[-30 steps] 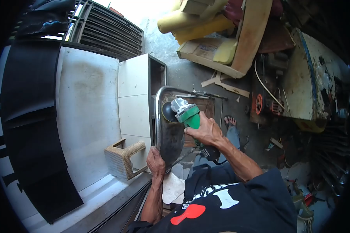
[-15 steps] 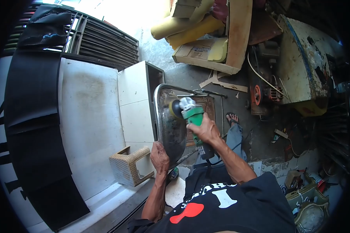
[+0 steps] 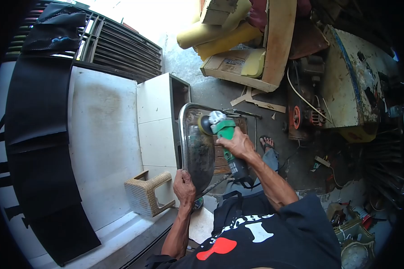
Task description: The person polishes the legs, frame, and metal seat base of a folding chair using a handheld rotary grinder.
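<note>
My right hand (image 3: 239, 144) is wrapped round the green body of an angle grinder (image 3: 227, 132). The grinder's round yellowish disc (image 3: 205, 125) touches, or nearly touches, the upper part of a worn dark panel set in a chair frame (image 3: 200, 151) of bent chrome tube. Lower down, my left hand (image 3: 184, 186) is closed on the near left edge of that chair frame. The frame's tubular legs stretch off to the right, partly behind the grinder and my right arm.
A white cabinet (image 3: 155, 123) stands left of the chair, with a woven stool (image 3: 148, 193) by its near end. Yellow foam rolls (image 3: 224, 33) and a wooden-framed piece lie at the back. On the right are a compressor (image 3: 299, 110) and a scuffed metal box (image 3: 351, 85).
The view has shifted slightly, so the chair frame and both hands sit a little lower. The grinder stays near the same part of the panel; both grips are unchanged.
</note>
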Available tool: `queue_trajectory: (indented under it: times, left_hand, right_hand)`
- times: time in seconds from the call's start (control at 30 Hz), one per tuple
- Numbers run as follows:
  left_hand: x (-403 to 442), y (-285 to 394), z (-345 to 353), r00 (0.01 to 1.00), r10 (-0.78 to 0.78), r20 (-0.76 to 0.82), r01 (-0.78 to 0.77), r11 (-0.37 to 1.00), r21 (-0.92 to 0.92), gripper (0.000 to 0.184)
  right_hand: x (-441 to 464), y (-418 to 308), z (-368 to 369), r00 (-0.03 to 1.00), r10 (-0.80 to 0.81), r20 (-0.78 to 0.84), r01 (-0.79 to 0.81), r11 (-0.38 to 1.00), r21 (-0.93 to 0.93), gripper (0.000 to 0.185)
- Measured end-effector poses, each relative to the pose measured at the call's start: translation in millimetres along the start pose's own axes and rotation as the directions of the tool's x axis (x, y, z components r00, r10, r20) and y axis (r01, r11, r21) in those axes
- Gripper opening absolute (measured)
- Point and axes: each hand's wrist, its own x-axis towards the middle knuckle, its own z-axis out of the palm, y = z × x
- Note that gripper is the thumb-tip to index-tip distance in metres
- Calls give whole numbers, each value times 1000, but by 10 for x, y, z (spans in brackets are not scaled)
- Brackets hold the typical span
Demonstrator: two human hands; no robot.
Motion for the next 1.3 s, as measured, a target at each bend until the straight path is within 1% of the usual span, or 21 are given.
queue_trajectory:
  times: [0.17, 0.2, 0.3, 0.33, 0.4, 0.47, 0.5, 0.53, 0.57, 0.63, 0.7, 0.73, 0.77, 0.83, 0.87, 0.9, 0.97, 1.1, 1.17, 1.27, 1.3]
  left_hand:
    - [-23, 153, -23, 1000, -26, 14, 26, 1000, 0, 48]
    - [-20, 146, -25, 1000, -13, 2, 13, 1000, -3, 48]
    - [-2, 27, -5, 1000, -5, -4, 5, 1000, 26, 47]
    - [24, 29, 3, 1000, -3, -7, 4, 1000, 23, 47]
    - [-32, 49, -9, 997, -59, 39, 58, 998, 32, 46]
    - [-92, 127, -1, 996, -82, 43, 81, 996, 28, 46]
    - [-70, 161, 6, 997, -79, 25, 79, 997, 13, 46]
    - [-64, 162, 12, 999, -53, 5, 53, 998, 30, 46]
    - [-51, 144, -5, 999, -49, -4, 49, 998, 33, 46]
    - [-30, 110, -3, 998, -63, 18, 62, 997, 54, 46]
    - [-2, 144, -15, 997, -68, 42, 67, 998, 21, 46]
    - [-25, 149, -40, 995, -77, 68, 78, 997, -3, 46]
    - [-64, 144, -53, 993, -85, 82, 84, 996, 9, 46]
    - [-32, 142, -27, 997, -68, 35, 69, 997, -18, 48]
    - [-27, 133, -39, 998, -64, 29, 64, 998, -17, 48]
    - [-26, 122, -53, 997, -72, 37, 72, 997, -11, 48]
    - [30, 80, -49, 997, -58, 44, 59, 998, -12, 49]
    - [-41, -50, -24, 992, -55, 113, 63, 996, -69, 51]
    - [1, -58, 40, 994, -17, 111, 31, 991, -131, 52]
    - [-25, -80, -13, 995, -2, 97, 17, 987, -157, 54]
    - [-1, -119, -8, 995, -7, 103, 23, 988, -152, 55]
  right_hand:
    - [-103, -264, -194, 995, -21, 98, 25, 999, -49, 86]
    - [21, -172, -213, 990, 45, 131, -45, 999, -2, 84]
    - [463, 159, -218, 973, 54, 225, -55, 998, -1, 69]
    - [459, 51, -282, 974, 51, 223, -52, 999, -3, 69]
    - [279, -195, -409, 961, -197, 195, 160, 969, 189, 64]
    - [435, 7, -259, 972, -137, 192, 109, 983, 150, 59]
    - [489, -135, -289, 980, -107, 168, 89, 990, 112, 54]
    - [498, -221, -456, 942, -127, 310, 76, 982, 172, 49]
    - [577, -167, -438, 954, -133, 267, 98, 985, 142, 47]
    - [690, -60, -429, 952, -79, 297, 50, 993, 104, 49]
    - [542, -185, -487, 941, -116, 319, 82, 990, 118, 50]
    - [389, -260, -467, 959, -163, 232, 133, 981, 141, 60]
    - [274, -191, -400, 960, -149, 238, 115, 982, 150, 60]
    - [134, -143, -313, 976, -143, 164, 122, 983, 135, 74]
    - [173, 59, -192, 982, -83, 167, 64, 991, 115, 86]
    - [118, 114, -166, 982, -90, 163, 72, 991, 117, 86]
    - [2, 117, -164, 992, 63, 111, -71, 995, 70, 90]
    - [-605, -225, -122, 990, 89, 107, -89, 996, -8, 93]
    - [-778, -186, 48, 999, 15, 46, -16, 999, 41, 84]
    - [-767, 123, 229, 995, 68, -75, -62, 995, 83, 84]
    - [-705, 258, 251, 992, 117, -51, -109, 985, 135, 86]
